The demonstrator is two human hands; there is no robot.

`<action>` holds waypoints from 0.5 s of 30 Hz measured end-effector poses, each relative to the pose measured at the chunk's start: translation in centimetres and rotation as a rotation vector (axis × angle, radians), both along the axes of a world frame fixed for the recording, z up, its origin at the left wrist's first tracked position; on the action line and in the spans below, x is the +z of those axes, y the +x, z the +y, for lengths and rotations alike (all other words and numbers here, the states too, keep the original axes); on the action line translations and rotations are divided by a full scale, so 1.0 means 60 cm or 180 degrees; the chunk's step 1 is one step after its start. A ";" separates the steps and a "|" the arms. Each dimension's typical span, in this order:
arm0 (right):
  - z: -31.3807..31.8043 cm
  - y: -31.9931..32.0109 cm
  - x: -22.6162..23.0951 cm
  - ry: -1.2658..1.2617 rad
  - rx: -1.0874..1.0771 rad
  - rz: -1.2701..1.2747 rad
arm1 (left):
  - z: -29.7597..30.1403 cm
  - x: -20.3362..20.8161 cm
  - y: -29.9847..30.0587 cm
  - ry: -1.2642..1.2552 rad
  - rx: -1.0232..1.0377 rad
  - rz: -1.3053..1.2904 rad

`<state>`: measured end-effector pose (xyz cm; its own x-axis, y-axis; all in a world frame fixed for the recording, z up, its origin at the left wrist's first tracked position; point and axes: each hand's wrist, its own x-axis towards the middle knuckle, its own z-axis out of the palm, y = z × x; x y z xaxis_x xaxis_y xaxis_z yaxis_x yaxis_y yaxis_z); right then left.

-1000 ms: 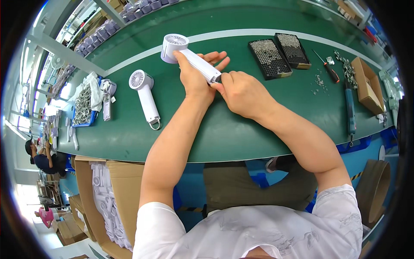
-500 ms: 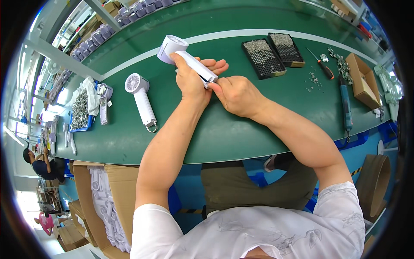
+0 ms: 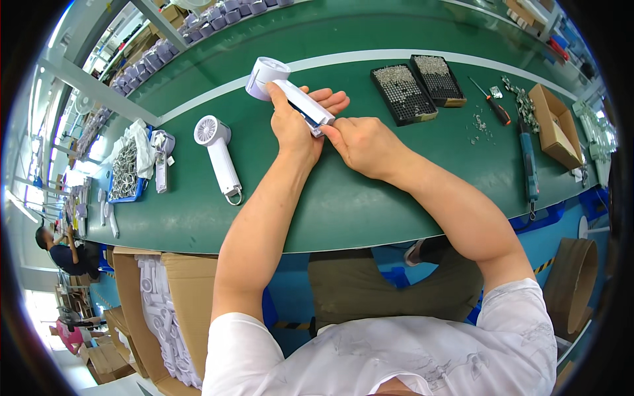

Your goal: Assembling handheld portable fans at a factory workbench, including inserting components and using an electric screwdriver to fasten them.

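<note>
My left hand [image 3: 294, 127] is wrapped round a white and pale purple handheld fan [image 3: 304, 101], thumb near its round head, other fingers stretched out beyond the handle. The fan lies tilted, its head up and to the left. Along the handle's near side runs a dark gap with something bluish inside. At the handle's lower end my right hand [image 3: 364, 146] is closed, thumb and forefinger pinching there; any small part between them is hidden. A second handheld fan [image 3: 221, 158], with a metal ring at its end, rests on the green table [image 3: 343, 211] to the left.
At the right are two black trays [image 3: 403, 92] of small metal parts, a screwdriver [image 3: 498, 109], a teal power screwdriver [image 3: 529, 165] and a cardboard box [image 3: 553, 129]. A blue tray [image 3: 140, 188] of metal rings stands left. Below, a carton [image 3: 191, 284] holds white parts.
More of the gap along the fan's handle now shows, with bluish material inside. Both hands stay nearly in place; the whole view has shifted slightly.
</note>
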<state>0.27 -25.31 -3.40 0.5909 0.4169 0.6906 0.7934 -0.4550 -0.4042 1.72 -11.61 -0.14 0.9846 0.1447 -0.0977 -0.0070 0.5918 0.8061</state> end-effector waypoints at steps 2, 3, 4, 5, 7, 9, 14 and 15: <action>-0.002 -0.006 0.021 -0.0024 0.0018 0.0326 | 0.006 -0.005 0.002 -0.0196 0.0020 -0.0069; -0.006 -0.008 0.027 -0.0056 0.0012 0.0668 | 0.004 -0.004 0.001 -0.0202 0.0009 -0.0070; -0.009 -0.008 0.028 -0.0061 0.0002 0.0666 | 0.002 -0.002 -0.001 -0.0201 -0.0036 -0.0071; -0.013 -0.009 0.028 0.0000 0.0010 0.0790 | 0.000 -0.001 -0.001 -0.0200 -0.0080 -0.0071; -0.016 -0.010 0.030 0.0068 0.0018 0.0916 | 0.001 -0.005 0.000 -0.0230 -0.0114 -0.0061; -0.019 -0.010 0.032 0.0115 0.0031 0.1280 | 0.000 -0.006 0.001 -0.0263 -0.0158 -0.0055; -0.017 -0.010 0.039 0.0092 -0.0118 0.1719 | 0.003 -0.010 0.004 -0.0361 -0.0007 -0.0057; -0.019 -0.009 0.043 -0.0028 -0.0124 0.1946 | 0.005 -0.010 0.005 -0.0358 -0.0012 -0.0064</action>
